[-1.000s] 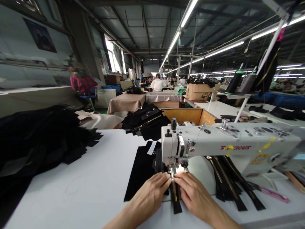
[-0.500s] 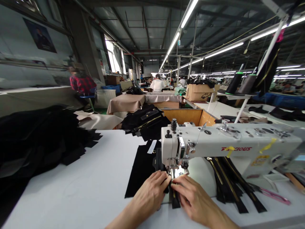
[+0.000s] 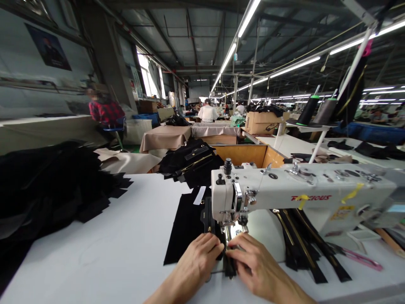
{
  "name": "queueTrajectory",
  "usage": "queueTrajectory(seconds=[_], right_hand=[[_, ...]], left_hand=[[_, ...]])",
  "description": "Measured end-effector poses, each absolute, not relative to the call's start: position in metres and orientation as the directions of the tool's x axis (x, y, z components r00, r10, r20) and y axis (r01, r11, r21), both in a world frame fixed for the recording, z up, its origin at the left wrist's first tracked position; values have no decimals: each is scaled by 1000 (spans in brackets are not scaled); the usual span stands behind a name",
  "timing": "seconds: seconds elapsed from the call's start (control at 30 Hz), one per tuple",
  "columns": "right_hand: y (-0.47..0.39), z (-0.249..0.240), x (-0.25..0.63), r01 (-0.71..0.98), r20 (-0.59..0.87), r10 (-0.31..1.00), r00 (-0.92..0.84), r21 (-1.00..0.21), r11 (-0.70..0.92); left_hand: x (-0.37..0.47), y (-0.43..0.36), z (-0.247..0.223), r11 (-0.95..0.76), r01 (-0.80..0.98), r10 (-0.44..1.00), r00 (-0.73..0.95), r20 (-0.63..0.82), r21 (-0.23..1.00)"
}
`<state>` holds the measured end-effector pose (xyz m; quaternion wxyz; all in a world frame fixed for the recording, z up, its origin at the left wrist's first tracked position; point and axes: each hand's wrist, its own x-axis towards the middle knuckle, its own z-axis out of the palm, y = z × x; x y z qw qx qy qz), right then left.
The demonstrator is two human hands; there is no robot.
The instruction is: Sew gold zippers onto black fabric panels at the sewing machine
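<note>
Under the needle area of a white sewing machine (image 3: 300, 185) lies a black fabric panel (image 3: 179, 232) with a dark trim and a white strip (image 3: 199, 195) on it. My left hand (image 3: 202, 257) has its fingers bent and pressed together on the panel's right edge, just in front of the presser foot. A black zipper tape (image 3: 229, 267) with metal teeth runs along that edge towards me. My right hand (image 3: 253, 261) closes its thumb and fingers on the tape. The fingertips of both hands almost meet; what lies right beneath them is hidden.
Several black zippers (image 3: 305, 245) lie under the machine arm, beside pink-handled scissors (image 3: 362, 257). A heap of black fabric pieces (image 3: 57, 190) covers the left side; another pile (image 3: 191, 160) sits behind the panel. Thread cones (image 3: 309, 110) stand at right. Other people sit farther back.
My left hand has drawn back slightly towards me, and a gold zipper pull on the panel now shows. The right hand stays at the zipper tape. The view has shifted slightly.
</note>
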<state>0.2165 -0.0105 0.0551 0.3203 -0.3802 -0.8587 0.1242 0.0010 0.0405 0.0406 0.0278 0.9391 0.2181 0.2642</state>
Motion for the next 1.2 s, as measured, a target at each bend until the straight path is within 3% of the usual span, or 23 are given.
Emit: queueTrajectory(seconds=[0.67,1.2], right_hand=[[-9,50,214,723,319,833,-453,-415,552],[-9,51,215,721,338,818,-465,-392,572]], left_hand=[[7,49,34,-885,457,430,725,538,91],[7,46,38,-880,463,441,711,547,109]])
